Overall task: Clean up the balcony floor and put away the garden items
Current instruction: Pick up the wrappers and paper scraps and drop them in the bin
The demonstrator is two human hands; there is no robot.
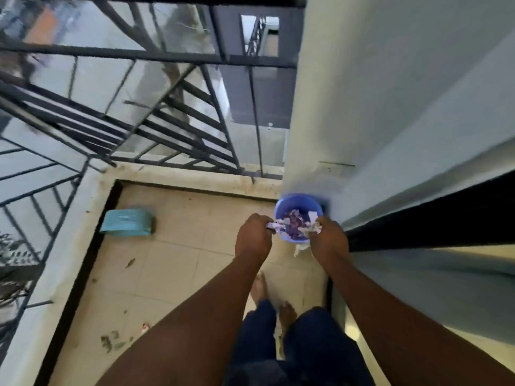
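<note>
Blue bowl (298,218) of scraps in the floor's corner by the wall (362,107). Left hand (252,238) clutching crumpled paper (272,225) at the rim; right hand (330,240) gripping another wad (314,227) opposite. Tidying seemingly midway: leaf bits (111,341) and a dry leaf (130,263) left on the tiles (181,260), teal dustpan (128,221) lying unstowed near the railing (139,121). Bare feet (259,285) just behind the bowl; nothing obviously blocking the reach.
</note>
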